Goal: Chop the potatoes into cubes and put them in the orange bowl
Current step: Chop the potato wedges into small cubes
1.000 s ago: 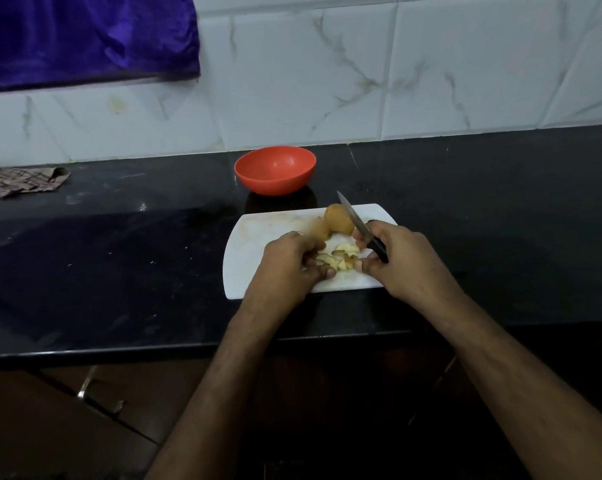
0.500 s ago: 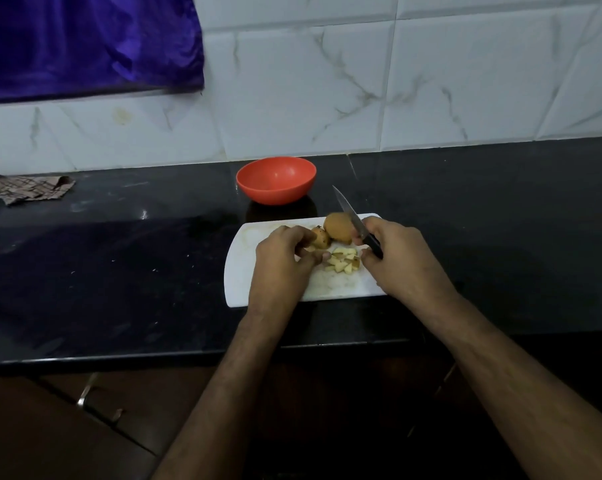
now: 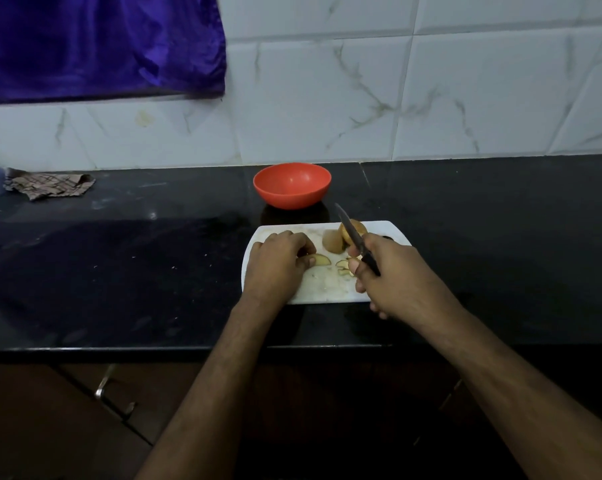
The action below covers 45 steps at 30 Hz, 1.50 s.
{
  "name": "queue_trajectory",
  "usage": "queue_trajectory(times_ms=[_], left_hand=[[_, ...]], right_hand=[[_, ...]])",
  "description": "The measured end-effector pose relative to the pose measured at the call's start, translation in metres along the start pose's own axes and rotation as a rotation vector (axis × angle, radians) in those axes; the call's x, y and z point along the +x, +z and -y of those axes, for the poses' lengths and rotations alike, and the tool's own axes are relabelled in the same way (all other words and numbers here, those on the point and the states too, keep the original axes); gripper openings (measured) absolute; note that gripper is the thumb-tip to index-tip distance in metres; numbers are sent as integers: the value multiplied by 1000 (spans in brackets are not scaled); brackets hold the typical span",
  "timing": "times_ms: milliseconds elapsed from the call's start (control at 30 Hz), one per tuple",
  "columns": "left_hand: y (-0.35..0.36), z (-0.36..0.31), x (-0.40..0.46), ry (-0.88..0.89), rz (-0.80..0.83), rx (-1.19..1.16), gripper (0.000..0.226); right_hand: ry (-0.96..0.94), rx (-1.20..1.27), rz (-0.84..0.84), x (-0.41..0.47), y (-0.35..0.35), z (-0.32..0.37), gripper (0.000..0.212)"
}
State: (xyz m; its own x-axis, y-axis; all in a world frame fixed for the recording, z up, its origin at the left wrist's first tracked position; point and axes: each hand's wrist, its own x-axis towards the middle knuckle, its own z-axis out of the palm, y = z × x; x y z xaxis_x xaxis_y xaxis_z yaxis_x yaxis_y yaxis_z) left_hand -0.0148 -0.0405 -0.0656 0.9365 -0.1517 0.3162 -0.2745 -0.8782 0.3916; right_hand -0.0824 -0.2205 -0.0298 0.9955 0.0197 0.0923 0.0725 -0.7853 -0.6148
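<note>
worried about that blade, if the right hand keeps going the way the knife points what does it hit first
Most likely the uncut potato: the knife in the right hand already crosses it in this view. Beyond lies the orange bowl. Blade height is unclear.

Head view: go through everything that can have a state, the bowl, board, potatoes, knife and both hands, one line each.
Bowl: upright, looks empty, behind the board.
Board: flat on the counter, holding potato pieces.
Potato chunks: uncut, at the board's far side.
Slice: lying flat, pinched by the left hand.
Knife: raised, tip pointing away.
Left hand: curled, pinching the slice.
Right hand: grips the knife handle.
</note>
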Motion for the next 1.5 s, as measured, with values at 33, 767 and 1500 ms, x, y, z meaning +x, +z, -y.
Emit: queue_trajectory(times_ms=[33,767,1500], left_hand=[[-3,3,-6,-14,-15,18,9],[-21,30,-41,-55,54,-289,28],[-6,21,-39,-119,-72,-280,19]], right_hand=[[21,38,19,-4,0,2,15],[-15,-223,284,-24,28,38,20],[61,-462,150,-26,32,66,28]])
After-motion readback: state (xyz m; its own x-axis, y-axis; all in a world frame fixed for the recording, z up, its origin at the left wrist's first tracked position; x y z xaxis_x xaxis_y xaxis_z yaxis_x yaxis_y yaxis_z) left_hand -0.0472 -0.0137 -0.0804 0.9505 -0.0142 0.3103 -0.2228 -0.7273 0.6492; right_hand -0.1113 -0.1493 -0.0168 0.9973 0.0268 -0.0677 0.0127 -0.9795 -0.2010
